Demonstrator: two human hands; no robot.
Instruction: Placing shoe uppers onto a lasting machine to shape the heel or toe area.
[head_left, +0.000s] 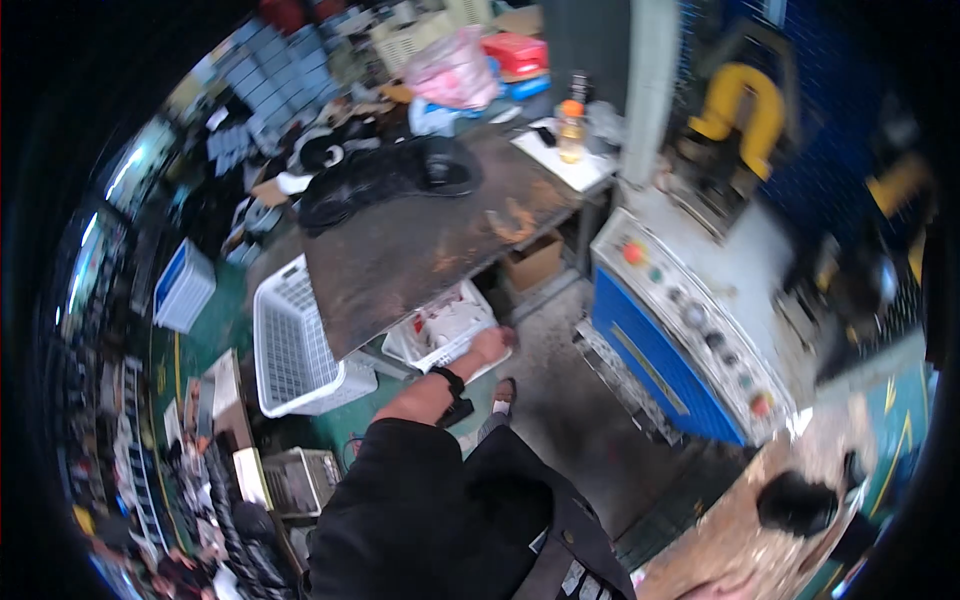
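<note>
My left hand, with a black band on the wrist, reaches under the work table to a white plastic basket. Its slightly blurred fingers look closed over the basket's right rim. White pieces and a bit of red lie inside. At the lower edge, a patch of skin that appears to be my right hand shows beside a brown board; its fingers are cut off. On that board rests a black flat piece.
A dark work table bears a long black item. Left of it stands a tall white crate. To the right is a blue machine with a button panel. A bottle with an orange cap stands at the back.
</note>
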